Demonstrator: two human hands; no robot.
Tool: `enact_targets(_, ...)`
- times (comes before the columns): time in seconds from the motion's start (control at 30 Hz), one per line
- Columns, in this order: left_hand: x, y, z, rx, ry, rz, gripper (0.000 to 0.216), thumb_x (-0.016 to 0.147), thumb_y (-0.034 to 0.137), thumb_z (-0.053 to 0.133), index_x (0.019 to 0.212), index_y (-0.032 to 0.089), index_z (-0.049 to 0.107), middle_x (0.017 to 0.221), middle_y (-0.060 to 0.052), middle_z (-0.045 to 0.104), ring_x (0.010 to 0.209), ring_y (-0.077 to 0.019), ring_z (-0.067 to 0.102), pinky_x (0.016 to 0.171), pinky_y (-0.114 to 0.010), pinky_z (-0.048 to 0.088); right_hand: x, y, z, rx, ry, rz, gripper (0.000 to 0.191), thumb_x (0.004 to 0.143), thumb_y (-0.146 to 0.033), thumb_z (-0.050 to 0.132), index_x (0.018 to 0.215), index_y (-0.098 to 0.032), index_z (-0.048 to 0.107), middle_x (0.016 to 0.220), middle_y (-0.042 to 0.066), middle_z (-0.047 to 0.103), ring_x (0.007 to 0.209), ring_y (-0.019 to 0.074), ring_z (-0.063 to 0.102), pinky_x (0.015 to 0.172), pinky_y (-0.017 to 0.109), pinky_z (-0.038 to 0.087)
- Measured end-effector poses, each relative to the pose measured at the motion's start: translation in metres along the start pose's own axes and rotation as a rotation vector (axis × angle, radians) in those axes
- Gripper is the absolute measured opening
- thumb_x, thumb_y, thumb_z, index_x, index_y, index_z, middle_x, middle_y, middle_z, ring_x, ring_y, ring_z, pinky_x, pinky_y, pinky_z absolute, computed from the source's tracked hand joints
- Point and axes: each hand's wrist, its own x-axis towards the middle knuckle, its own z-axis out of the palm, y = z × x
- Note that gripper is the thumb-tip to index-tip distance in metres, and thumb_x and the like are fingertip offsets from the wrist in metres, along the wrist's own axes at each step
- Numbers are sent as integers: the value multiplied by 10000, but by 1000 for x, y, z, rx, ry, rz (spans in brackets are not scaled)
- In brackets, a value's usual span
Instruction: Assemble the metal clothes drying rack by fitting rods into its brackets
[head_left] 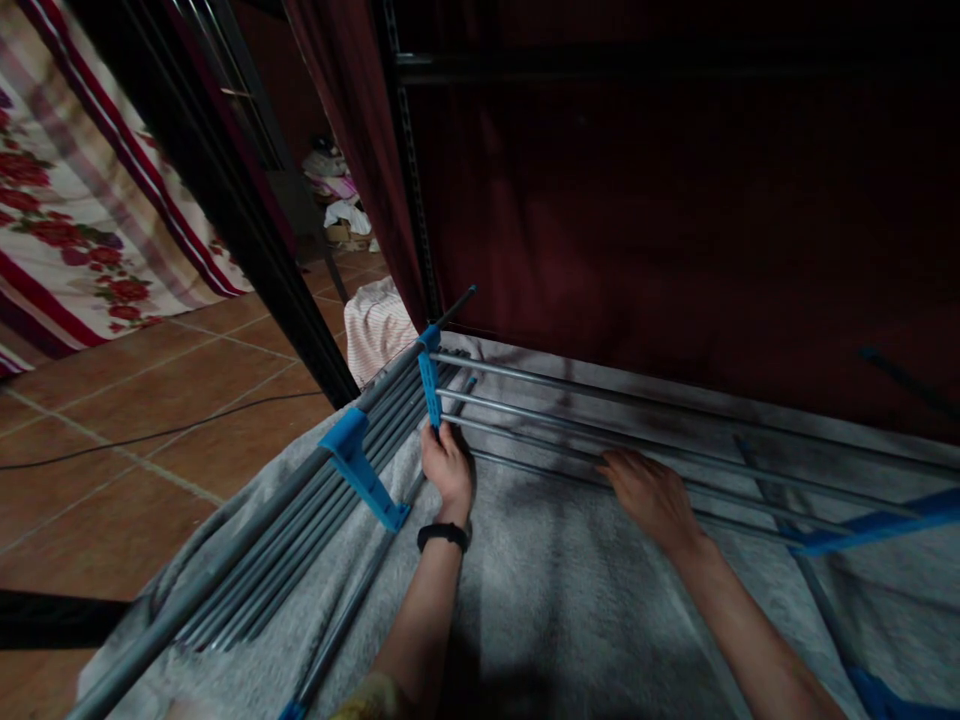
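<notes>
My left hand [448, 468], with a black band on its wrist, is closed around the lower end of a blue plastic bracket [429, 375]. This bracket hangs from a long grey tube [277, 487], and several thin metal rods [525, 372] run from it to the right. My right hand [649, 495] is closed over one of the lower rods, partway along; its fingertips are partly hidden. At their right end the rods meet another blue bracket [877, 522]. A further blue bracket [364, 470] sits nearer me on the tube, with no rods in it.
Several loose grey rods [300, 545] lie side by side on the grey blanket [555, 600]. A black metal post [247, 230] rises at the left, and a dark red curtain [637, 230] hangs behind. A black cable [165, 432] crosses the tiled floor [90, 510].
</notes>
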Motion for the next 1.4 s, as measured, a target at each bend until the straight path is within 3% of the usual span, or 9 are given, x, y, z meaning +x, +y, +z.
enact_targets(0.73,-2,1,-1,53,-13,-12,387,1043,405,403,1238,163,633,1164,-140,695,1085,-261,654,973,-391,484,8,-1,-13,58,-192,-8,207,1036,-291,495,982,-214,679,914,46,753,789,180,703,635,307,423)
enact_targets(1.03,-1,-3,1,46,1,-19,333,1021,347,445,1228,166,633,1188,-146,697,1115,-267,656,1012,-409,483,9,0,-12,66,-149,9,214,1033,-284,502,1070,-197,695,934,60,760,810,192,701,712,316,466)
enact_targets(1.23,-2,-5,2,36,-33,0,373,958,193,460,1300,149,602,1286,-171,665,1248,-289,614,1108,-445,450,-12,-39,-7,78,-8,-16,365,1011,-212,480,1347,-225,621,1256,110,712,1142,248,643,1022,413,452)
enact_targets(1.33,-4,-4,2,-37,-32,28,512,897,103,459,1394,172,560,1395,-145,626,1372,-268,539,1198,-440,385,-23,-65,6,126,-111,-12,417,987,-157,461,1355,-267,623,1284,94,696,1174,249,619,1029,407,454)
enact_targets(1.4,-5,-4,1,-80,-41,38,614,853,62,460,1451,186,523,1456,-120,596,1427,-250,491,1241,-436,338,-25,-72,18,115,-162,79,415,990,-181,465,1371,-263,609,1308,113,678,1193,275,605,1010,435,464)
